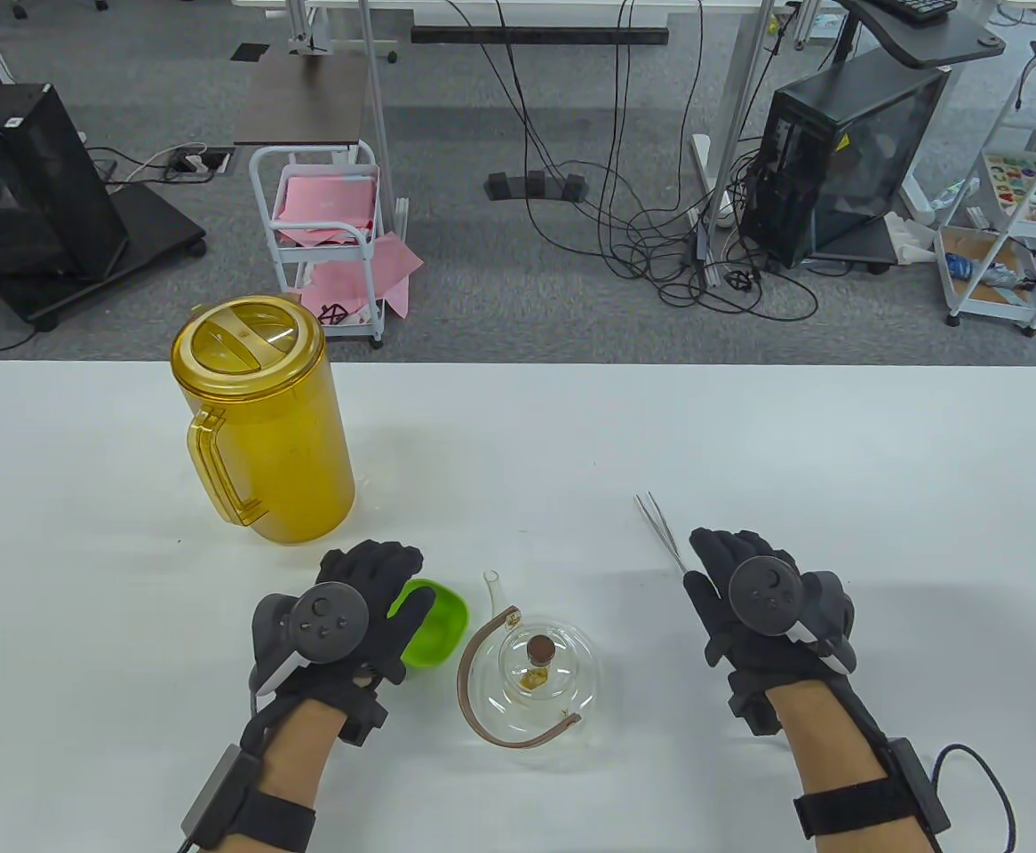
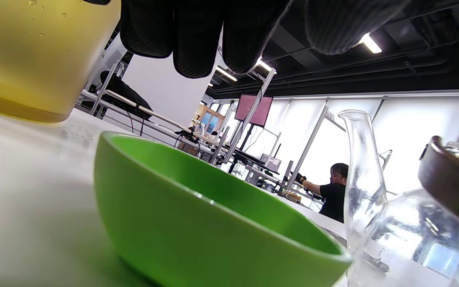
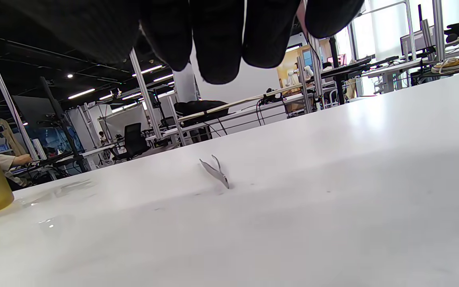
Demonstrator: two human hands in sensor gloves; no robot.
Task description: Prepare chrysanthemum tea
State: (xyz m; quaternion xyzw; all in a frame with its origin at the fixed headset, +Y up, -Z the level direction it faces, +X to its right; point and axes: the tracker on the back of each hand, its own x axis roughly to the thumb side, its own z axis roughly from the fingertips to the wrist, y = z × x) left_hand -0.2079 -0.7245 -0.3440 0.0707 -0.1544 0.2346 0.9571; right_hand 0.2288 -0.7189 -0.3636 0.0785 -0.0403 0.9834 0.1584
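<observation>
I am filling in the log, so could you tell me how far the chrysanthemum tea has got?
Done: yellow flower bits lie inside the lidded clear glass teapot. In hand: nothing; the left hand hovers over the small green bowl, the right hand beside the metal tweezers. Left: pouring from the amber plastic pitcher.

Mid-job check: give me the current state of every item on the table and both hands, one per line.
Yellow translucent plastic pitcher: upright, lid on.
Small green plastic bowl: upright, contents hidden.
Clear glass teapot: upright, lid with cork knob on, something yellow inside.
Metal tweezers: lying flat on the white table, not gripped.
Left hand: open, over the bowl.
Right hand: open, above the tweezers.
</observation>
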